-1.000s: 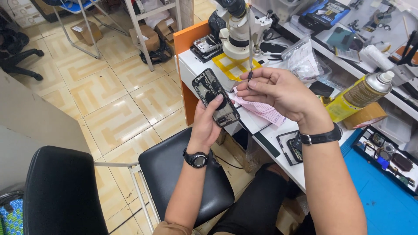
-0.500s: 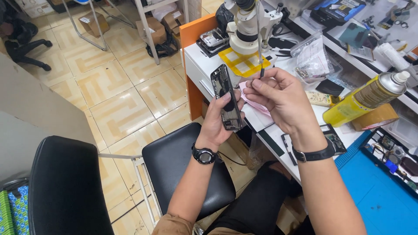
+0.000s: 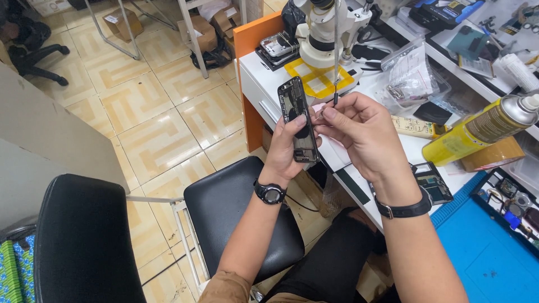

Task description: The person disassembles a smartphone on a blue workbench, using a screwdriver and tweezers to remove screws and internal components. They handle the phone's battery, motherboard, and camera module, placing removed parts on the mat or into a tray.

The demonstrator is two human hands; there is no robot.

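A tiled repair shop floor runs beside a crowded white workbench [image 3: 393, 151], where a stereo microscope [image 3: 325, 33] stands over a yellow mat [image 3: 317, 81] and a yellow spray can [image 3: 477, 132] lies on its side to the right. The opened smartphone [image 3: 297, 120] is up in the air in front of the bench edge, back cover off, its dark boards and shields facing the camera. The left hand [image 3: 286, 151] is wrapped around its lower half, thumb across the exposed internals, fingers behind. The right hand [image 3: 359, 132] is pinched shut on a thin black-tipped tool [image 3: 336, 67] (a slim rod, its exact kind too small to tell), held upright just beside the phone's right edge.

By the look of it, the phone is light and stiff but delicate: bare connectors and flex cables would not tolerate pressure. The safest hold seems to be along the metal frame edges. A black stool [image 3: 236, 207] stands below.
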